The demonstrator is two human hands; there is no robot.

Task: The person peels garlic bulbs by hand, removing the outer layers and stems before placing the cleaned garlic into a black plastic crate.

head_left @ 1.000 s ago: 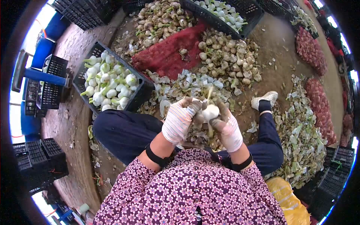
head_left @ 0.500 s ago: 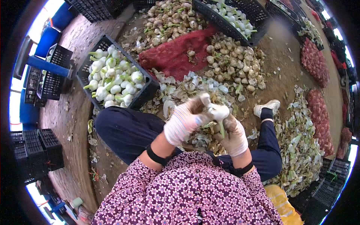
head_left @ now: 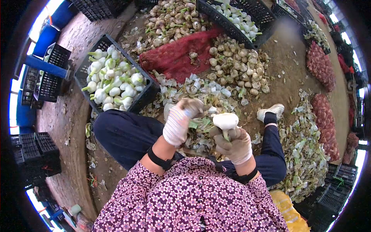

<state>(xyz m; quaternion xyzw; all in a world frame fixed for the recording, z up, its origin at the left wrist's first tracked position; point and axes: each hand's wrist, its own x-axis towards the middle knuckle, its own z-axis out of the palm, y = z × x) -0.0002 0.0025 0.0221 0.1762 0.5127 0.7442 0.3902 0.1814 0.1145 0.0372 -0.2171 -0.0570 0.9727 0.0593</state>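
Note:
My right hand (head_left: 235,146), in a soiled white glove, grips a garlic bulb (head_left: 225,121) by its green stem. The bulb's white, smooth round end faces up, above the fingers. To the left, apart from the bulb, my left hand (head_left: 186,112) is gloved too, with its fingers curled in. Blur hides what, if anything, lies between them. Below and beyond both hands spreads a heap of loose garlic skins (head_left: 193,91).
A black crate (head_left: 145,96) of white bulbs stands left of my knee. Unpeeled garlic (head_left: 243,69) lies ahead beside a red mesh bag (head_left: 174,58). Another crate (head_left: 232,29) is behind it. Skins (head_left: 305,154) and filled mesh sacks (head_left: 324,123) line the right.
My left hand has come off the garlic bulb and moved left. The bulb stays in my right hand, now lower, with more of its white surface showing.

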